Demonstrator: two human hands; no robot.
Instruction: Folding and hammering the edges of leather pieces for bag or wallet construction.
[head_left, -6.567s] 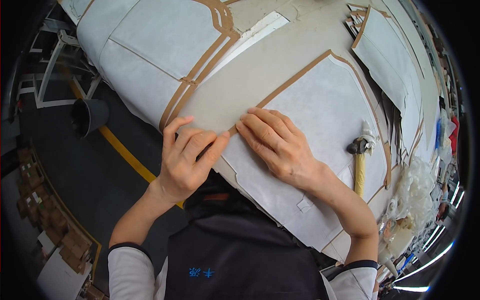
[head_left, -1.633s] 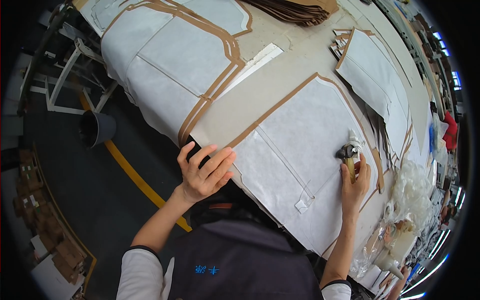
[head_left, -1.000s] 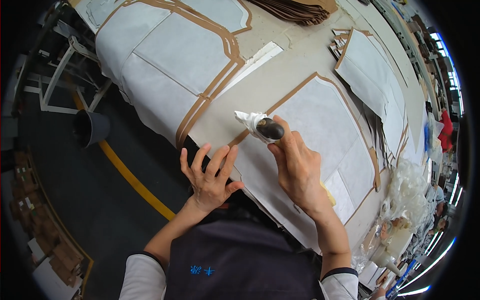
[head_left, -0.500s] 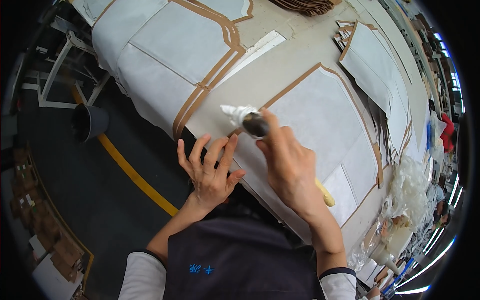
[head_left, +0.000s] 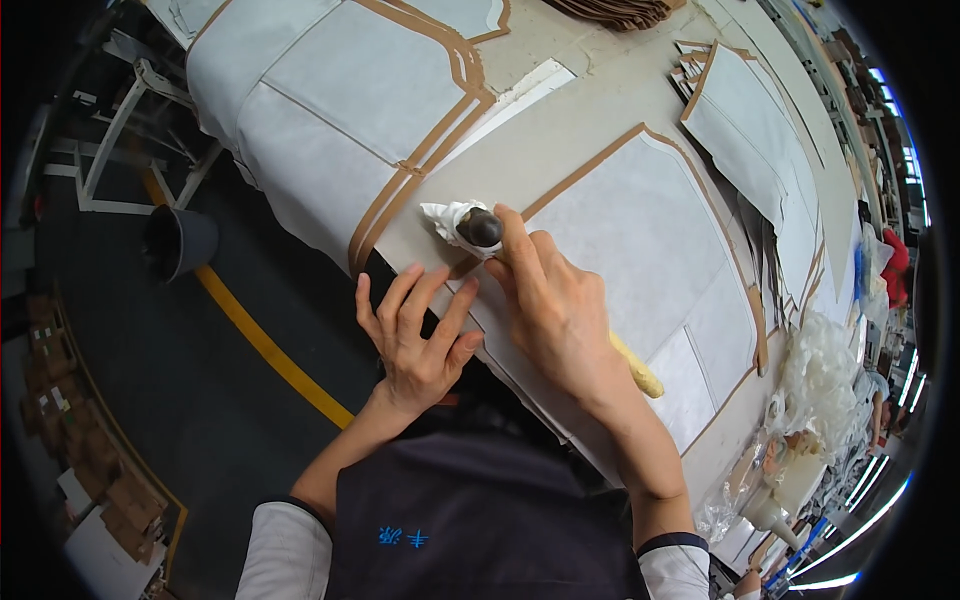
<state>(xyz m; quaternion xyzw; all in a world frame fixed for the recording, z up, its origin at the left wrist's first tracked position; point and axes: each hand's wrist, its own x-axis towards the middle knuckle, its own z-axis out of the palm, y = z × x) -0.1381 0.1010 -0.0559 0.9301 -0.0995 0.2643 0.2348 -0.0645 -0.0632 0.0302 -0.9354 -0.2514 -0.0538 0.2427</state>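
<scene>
My right hand (head_left: 560, 310) is wrapped round a hammer (head_left: 480, 228). White material covers part of its dark, round-ended head, and the yellow handle (head_left: 637, 368) sticks out behind the wrist. Below the hammer lies a white panel (head_left: 625, 230) with a brown folded border. The hammer head is over the border's left corner; whether it touches cannot be told. My left hand (head_left: 418, 335) is open, fingers spread, its fingertips at the panel's near left edge beside the hammer head.
Larger white pieces with brown borders (head_left: 330, 90) hang over the table's left edge. A stack of cut panels (head_left: 745, 140) lies at the right, with crumpled clear plastic (head_left: 815, 375) nearer me. A grey bin (head_left: 185, 243) stands on the floor at left.
My right hand has moved left with the hammer, bringing its head closer to the border's corner. My left hand has shifted only slightly, its fingers a little more spread.
</scene>
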